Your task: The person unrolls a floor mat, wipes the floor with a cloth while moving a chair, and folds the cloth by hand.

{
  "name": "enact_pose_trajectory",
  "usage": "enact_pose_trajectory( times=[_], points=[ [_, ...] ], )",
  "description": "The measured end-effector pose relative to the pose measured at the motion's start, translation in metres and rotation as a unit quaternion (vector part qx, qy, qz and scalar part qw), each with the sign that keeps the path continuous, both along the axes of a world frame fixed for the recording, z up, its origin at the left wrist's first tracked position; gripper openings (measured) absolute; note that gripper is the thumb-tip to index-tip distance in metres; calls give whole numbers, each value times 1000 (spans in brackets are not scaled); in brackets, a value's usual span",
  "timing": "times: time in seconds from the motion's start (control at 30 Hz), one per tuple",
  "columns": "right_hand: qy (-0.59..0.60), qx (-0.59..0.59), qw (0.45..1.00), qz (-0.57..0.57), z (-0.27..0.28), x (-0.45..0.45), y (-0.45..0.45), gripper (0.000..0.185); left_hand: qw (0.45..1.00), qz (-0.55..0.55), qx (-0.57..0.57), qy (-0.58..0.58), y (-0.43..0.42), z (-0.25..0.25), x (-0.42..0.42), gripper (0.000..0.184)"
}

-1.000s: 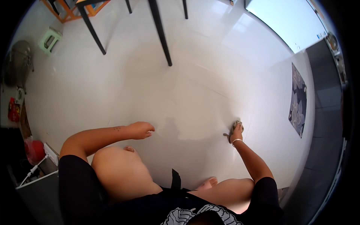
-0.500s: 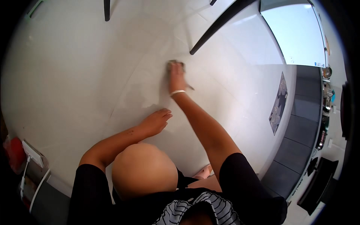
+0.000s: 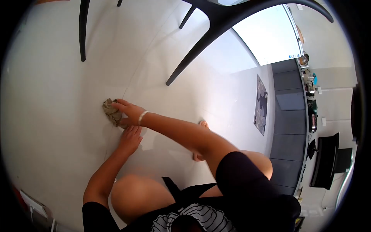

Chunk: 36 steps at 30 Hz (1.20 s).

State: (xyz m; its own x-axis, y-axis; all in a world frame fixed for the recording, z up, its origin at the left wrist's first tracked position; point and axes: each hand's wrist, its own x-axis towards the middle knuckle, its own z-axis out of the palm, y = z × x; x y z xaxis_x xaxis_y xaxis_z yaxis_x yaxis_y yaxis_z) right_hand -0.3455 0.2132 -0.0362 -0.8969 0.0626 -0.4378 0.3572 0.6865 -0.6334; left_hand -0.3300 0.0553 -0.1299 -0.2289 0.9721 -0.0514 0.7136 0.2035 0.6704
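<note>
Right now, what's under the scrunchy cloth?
Pale floor shows around the cloth. The right hand is holding the cloth, and together they cover that spot, so I can't see whether anything else is underneath.

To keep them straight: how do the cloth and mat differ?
The cloth is crumpled; the mat lies flat. The cloth is brownish; the mat is dark with pale flowers. The right hand is on the cloth; no hand touches the mat. Both are on the floor.
</note>
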Motion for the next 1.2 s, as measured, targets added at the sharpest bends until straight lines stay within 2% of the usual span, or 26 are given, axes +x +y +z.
enact_pose_trajectory(
  times=[0.07,0.1,0.2,0.23,0.27,0.33,0.37,0.43,0.47,0.53,0.57,0.6,0.63,0.67,0.7,0.73,0.77,0.8,0.87,0.9,0.97,1.0,1.07,1.1,1.17,1.2],
  points=[
    [47,11,999,16,12,22,27,66,999,16,49,8,5,1,0,48],
    [29,14,999,-4,17,37,43,60,995,26,90,14,4,1,0,45],
    [-14,1,997,-76,39,83,94,40,997,23,69,-39,8,1,-6,41],
    [-37,31,996,-78,48,95,107,37,994,44,32,-90,8,19,-11,42],
    [-60,61,993,-79,55,103,117,35,995,39,33,-86,9,32,-21,42],
    [-96,65,991,-68,60,112,131,33,977,65,149,136,9,48,-42,42],
    [-105,64,991,-54,59,117,133,32,977,60,149,138,9,53,-43,42],
    [-90,49,995,-16,47,125,129,31,954,203,81,204,9,60,-47,31],
    [-92,39,995,4,40,127,125,34,954,199,81,210,11,49,-56,31],
    [-120,11,992,29,42,121,111,38,980,125,-37,150,19,17,-82,18],
    [-111,8,993,24,41,117,106,38,980,120,-18,155,25,15,-88,13],
    [-115,-21,993,19,40,112,103,45,980,114,-19,165,36,15,-91,13],
    [-118,-50,992,17,41,108,102,54,983,175,-51,-12,48,16,-95,13],
    [-108,-54,993,13,44,108,101,54,951,232,-83,-188,57,19,-100,15],
    [-68,-73,995,-4,48,108,101,65,885,273,-101,-364,72,63,-85,19],
    [-30,-93,995,-21,49,107,101,75,871,252,-64,-417,82,64,-78,21],
    [7,-95,995,-35,34,107,106,89,845,256,-37,-468,95,90,-61,24],
    [12,-101,994,-35,40,110,111,89,813,248,-22,-526,108,104,-48,28],
    [10,-340,930,-137,63,119,123,85,745,270,-13,-610,132,138,-24,33],
    [12,-336,926,-171,59,123,133,83,749,272,-15,-604,142,149,-15,33],
    [57,-377,906,-184,40,132,157,83,746,185,-11,-640,163,169,-7,43],
    [94,-413,884,-198,28,140,170,83,751,183,-16,-634,171,176,-6,43],
    [139,-410,870,-237,14,158,192,81,863,229,-43,-448,183,187,-7,51],
    [124,-374,860,-323,12,171,206,79,905,242,-8,-350,189,189,-10,59],
    [126,-294,822,-471,-4,192,237,76,911,278,107,-285,199,194,-27,63],
    [130,-298,788,-523,0,205,259,75,917,283,141,-244,207,208,-32,62]
  ],
)
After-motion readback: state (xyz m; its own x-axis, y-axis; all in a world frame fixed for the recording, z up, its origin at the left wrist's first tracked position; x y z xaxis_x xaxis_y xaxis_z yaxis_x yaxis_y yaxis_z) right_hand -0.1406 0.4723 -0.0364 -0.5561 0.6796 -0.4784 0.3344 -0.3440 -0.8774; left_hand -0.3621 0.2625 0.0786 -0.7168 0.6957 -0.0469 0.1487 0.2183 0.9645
